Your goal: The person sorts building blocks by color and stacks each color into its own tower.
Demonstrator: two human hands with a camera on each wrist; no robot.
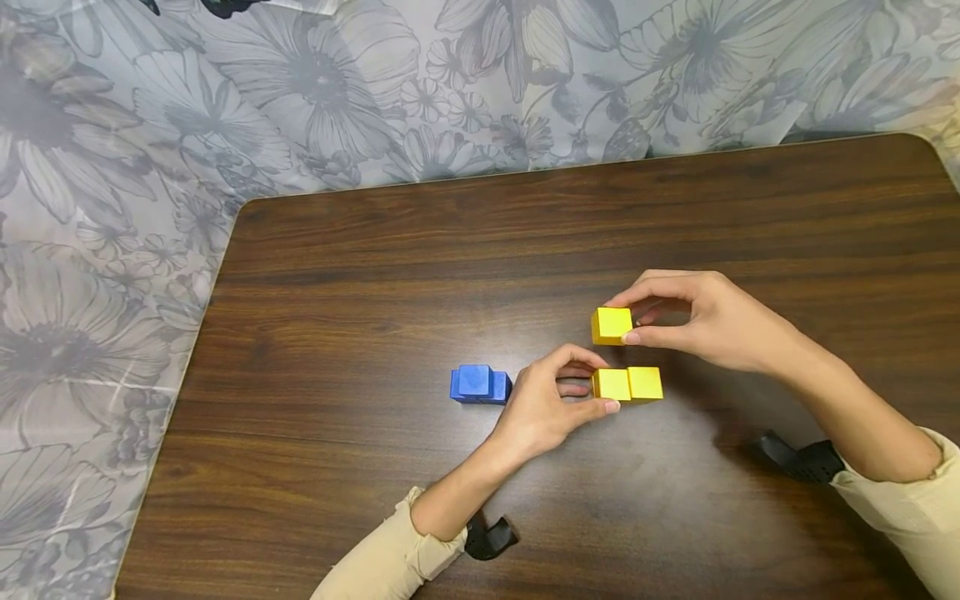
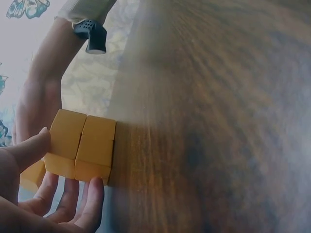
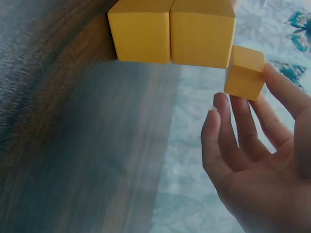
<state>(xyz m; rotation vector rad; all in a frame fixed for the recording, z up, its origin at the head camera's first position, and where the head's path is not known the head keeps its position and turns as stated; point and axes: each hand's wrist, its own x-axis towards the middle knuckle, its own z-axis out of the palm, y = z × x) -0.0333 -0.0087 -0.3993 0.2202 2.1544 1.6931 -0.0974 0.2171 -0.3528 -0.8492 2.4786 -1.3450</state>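
Note:
Right of the table's middle, yellow cubes [image 1: 645, 384] stand against one another. My left hand [image 1: 543, 402] pinches the left one, a yellow cube [image 1: 612, 385], with the thumb on its near side and fingers on its far side. More of this yellow group [image 2: 99, 127] shows in the left wrist view. My right hand [image 1: 708, 321] holds another yellow cube [image 1: 612, 325] between thumb and fingertips, just beyond the group. In the right wrist view this held cube [image 3: 245, 73] appears apart from the table, beside two adjoining yellow cubes [image 3: 201, 34].
Left of my left hand, blue blocks [image 1: 475, 381] form a small pile, one raised above the others. The dark wooden table [image 1: 337, 292] has its far edge against a floral sheet [image 1: 315, 83]. Black wrist devices [image 1: 491, 537] hang below both forearms.

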